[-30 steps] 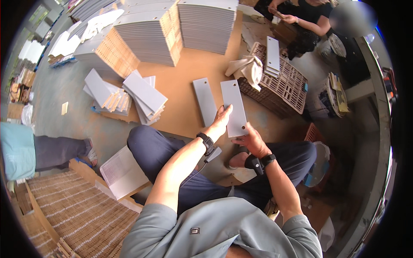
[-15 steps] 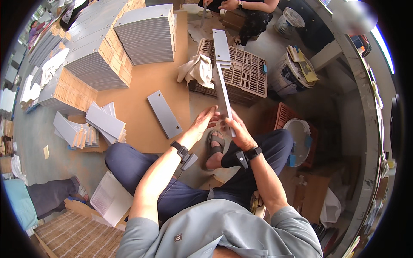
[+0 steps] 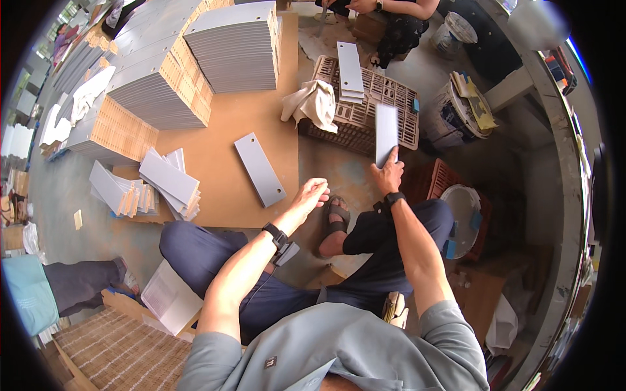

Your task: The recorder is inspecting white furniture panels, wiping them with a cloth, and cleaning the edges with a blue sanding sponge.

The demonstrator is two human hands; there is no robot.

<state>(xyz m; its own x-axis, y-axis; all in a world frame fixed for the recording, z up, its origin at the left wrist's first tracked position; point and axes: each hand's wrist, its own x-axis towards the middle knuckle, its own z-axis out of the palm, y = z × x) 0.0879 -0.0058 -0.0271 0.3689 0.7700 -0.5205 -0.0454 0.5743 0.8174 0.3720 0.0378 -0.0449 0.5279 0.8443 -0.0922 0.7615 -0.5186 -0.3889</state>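
While the right hand grips one grey panel, the left hand is curled narrow near one two-holed panel.

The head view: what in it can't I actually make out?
All in the head view:
Held panel: blurred, so any holes are unclear; the right hand covers part of its lower end.
Crate: the cloth and the panels on top hide part of it.
Bucket: the yellow and tan pieces over its mouth hide what is inside.
Co-worker: the top edge cuts off the head.
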